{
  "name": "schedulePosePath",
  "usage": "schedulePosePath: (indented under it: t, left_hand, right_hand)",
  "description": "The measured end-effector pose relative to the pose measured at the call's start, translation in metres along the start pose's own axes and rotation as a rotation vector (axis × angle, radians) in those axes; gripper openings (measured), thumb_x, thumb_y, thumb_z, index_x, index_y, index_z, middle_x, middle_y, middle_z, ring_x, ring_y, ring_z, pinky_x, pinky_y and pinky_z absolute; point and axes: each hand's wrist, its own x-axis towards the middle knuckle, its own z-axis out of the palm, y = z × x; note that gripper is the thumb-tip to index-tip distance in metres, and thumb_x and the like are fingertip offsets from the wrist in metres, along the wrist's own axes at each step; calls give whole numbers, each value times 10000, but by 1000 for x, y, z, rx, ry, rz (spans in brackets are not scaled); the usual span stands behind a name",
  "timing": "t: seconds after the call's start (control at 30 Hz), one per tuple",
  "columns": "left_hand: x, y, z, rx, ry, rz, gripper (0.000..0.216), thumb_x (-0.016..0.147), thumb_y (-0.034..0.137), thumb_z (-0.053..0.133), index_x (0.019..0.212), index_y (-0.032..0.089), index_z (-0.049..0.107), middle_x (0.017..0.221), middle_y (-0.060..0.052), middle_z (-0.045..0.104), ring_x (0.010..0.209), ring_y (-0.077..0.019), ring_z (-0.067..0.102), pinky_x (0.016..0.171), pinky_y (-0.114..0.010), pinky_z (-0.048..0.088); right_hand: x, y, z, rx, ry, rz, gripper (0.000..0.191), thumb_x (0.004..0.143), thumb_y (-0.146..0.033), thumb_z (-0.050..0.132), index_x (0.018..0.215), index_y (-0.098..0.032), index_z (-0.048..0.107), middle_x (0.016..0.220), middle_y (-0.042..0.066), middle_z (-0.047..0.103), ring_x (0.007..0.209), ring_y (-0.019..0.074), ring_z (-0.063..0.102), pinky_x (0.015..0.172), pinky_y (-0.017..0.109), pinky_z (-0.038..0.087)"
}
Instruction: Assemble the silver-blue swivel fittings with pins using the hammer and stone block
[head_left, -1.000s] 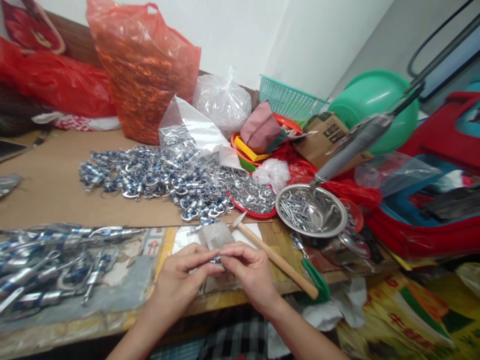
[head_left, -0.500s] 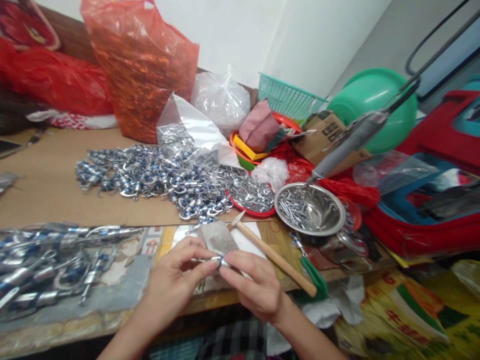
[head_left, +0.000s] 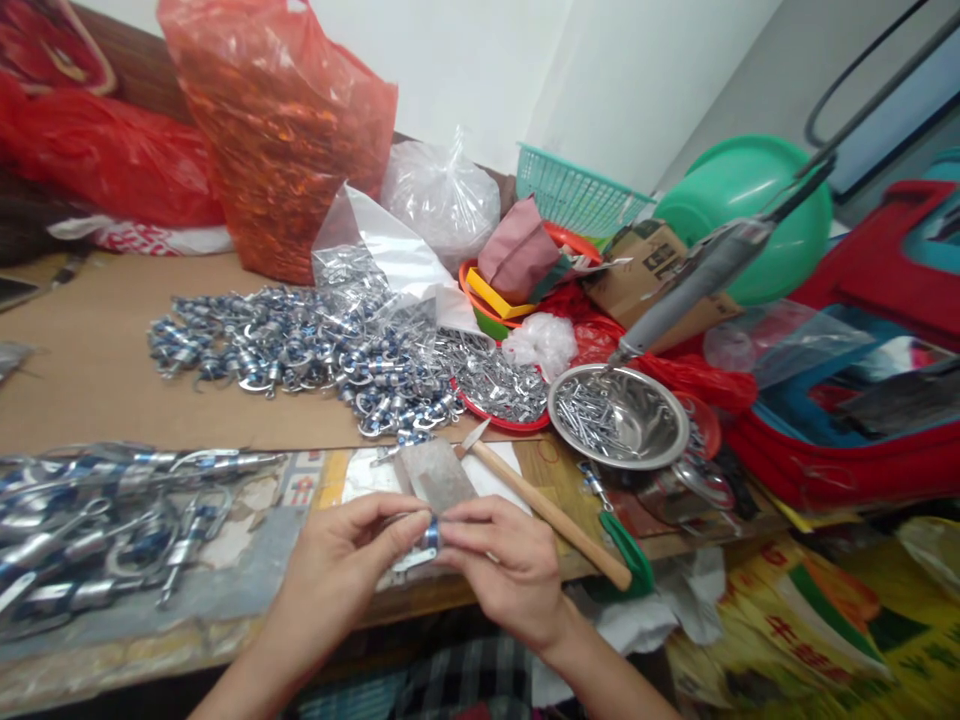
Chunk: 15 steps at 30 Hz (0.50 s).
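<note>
Between my two hands is a small blue-and-silver metal fitting (head_left: pixel 430 538) with a flat silver tab at its lower side. My left hand (head_left: pixel 349 550) pinches its left part between thumb and fingers. From the other side, the fingertips of my right hand (head_left: pixel 514 565) close on its right end; my fingers hide much of it. Just beyond the fitting lies a grey metal block (head_left: pixel 436 472) on white paper. A wooden-handled hammer (head_left: pixel 551 515) rests slantwise to the right of the block.
Similar fittings are heaped on the cardboard (head_left: pixel 75 400) behind, and more form a pile (head_left: pixel 90 540) at left. Small metal parts fill a red tray (head_left: pixel 502 385); pins lie in a steel bowl (head_left: pixel 652 420). A grey-handled tool (head_left: pixel 690 285) hangs over the bowl.
The fitting has turned in my fingers, so its blue band and flat tab show more. My hands have shifted slightly; the things around stay put.
</note>
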Motion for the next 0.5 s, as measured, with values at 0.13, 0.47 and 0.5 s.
schedulePosePath:
  t: [0.13, 0.47, 0.5]
  left_hand:
    - [-2, -10, 9, -294, 79, -142, 427, 631, 318, 666, 1034, 206, 578, 891, -34, 672, 879, -207, 590, 770, -299, 468]
    - [9, -13, -3, -450, -170, -264, 670, 680, 264, 634, 1245, 224, 275, 747, 19, 575, 662, -132, 561, 608, -255, 436]
    - [11, -11, -4, -449, -202, -271, 673, 680, 260, 633, 1245, 222, 268, 727, 27, 563, 644, -126, 550, 589, -248, 426]
  right_hand:
    - [2, -3, 6, 42, 48, 199, 136, 675, -147, 668, 794, -200, 712, 730, 55, 664, 656, 148, 618, 585, 237, 505]
    - [67, 94, -56, -858, -182, 350, 312, 816, -101, 428, 1068, -178, 595, 1058, 78, 623, 961, 178, 575, 823, 299, 439]
    - [74, 108, -62, -910, -218, 376, 328, 790, -97, 462, 1080, -184, 588, 1019, 84, 641, 934, 200, 587, 797, 311, 446]
